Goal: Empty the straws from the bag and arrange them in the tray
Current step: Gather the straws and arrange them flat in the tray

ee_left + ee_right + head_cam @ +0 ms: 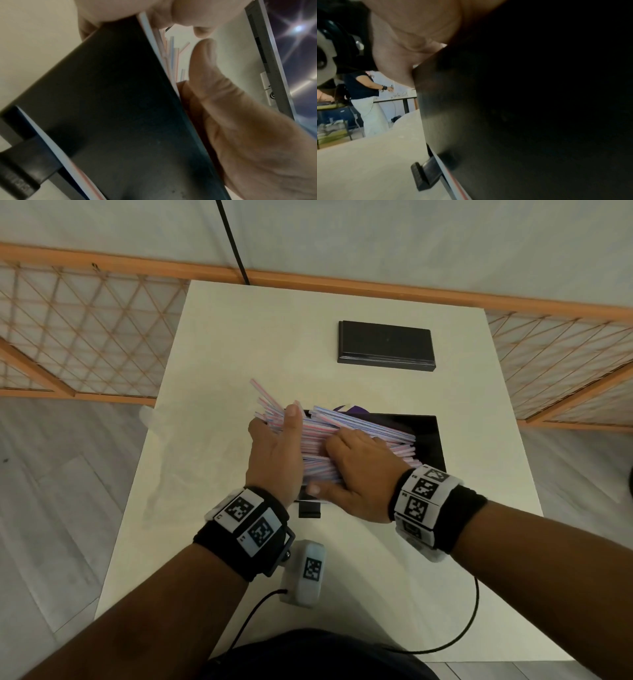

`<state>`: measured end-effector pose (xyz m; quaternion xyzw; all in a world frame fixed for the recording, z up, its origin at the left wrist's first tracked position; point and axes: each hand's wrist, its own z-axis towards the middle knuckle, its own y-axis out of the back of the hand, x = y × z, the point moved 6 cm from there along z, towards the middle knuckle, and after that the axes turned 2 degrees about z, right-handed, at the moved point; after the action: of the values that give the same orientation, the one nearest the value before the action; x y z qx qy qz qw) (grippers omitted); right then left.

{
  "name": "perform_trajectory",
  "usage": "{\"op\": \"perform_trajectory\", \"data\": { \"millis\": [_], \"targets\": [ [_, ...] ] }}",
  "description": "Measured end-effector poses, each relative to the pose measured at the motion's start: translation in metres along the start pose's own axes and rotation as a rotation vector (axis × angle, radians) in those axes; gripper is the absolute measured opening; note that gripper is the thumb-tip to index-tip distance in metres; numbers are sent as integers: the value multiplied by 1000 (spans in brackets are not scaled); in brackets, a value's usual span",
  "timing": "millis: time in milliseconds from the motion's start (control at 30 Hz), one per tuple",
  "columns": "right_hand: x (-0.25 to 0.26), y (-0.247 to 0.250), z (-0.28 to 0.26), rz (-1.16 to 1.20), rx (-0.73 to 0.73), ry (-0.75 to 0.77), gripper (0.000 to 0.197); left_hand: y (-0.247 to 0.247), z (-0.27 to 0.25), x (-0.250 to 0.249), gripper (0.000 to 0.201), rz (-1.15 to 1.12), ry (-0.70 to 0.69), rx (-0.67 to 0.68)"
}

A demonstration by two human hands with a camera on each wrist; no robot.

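Covering much of the black tray (pixel 432 440), a heap of pink-and-blue striped straws (pixel 359 428) lies across it, some ends jutting past its left edge over the white table (pixel 219 364). The left hand (pixel 274 453) stands edge-on against the left end of the heap, fingers straight. The right hand (pixel 356 470) lies on top of the straws with fingers bent over them; whether they actually grasp any is hidden. The bag cannot be made out with certainty. A black box (pixel 386 345) sits farther back. The right wrist view is mostly dark, blocked by the tray's wall (pixel 505 121).
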<state>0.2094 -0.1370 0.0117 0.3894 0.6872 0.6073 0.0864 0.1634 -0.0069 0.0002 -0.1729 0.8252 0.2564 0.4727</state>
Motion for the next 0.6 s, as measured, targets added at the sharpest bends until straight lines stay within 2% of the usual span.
{"op": "perform_trajectory", "data": {
  "millis": [67,133,233,333,500,567,600],
  "targets": [
    [-5,10,-2,63,-52,8,60,3,1,1,52,-7,6,-19],
    [-19,18,-7,47,-62,-33,63,5,4,2,54,3,8,-21],
    [-37,14,-14,-42,66,-125,85,3,5,3,65,-1,12,10],
    [-38,2,-10,-57,152,-136,100,0,5,1,80,0,3,20],
    [-42,4,-2,-90,204,-178,82,6,6,2,62,-26,-15,-45],
    [-40,3,-1,-95,230,-181,80,5,8,3,52,-14,-19,-40],
    [-38,3,0,-83,223,-173,81,3,7,3,53,-6,-17,-24]
  ]
}}
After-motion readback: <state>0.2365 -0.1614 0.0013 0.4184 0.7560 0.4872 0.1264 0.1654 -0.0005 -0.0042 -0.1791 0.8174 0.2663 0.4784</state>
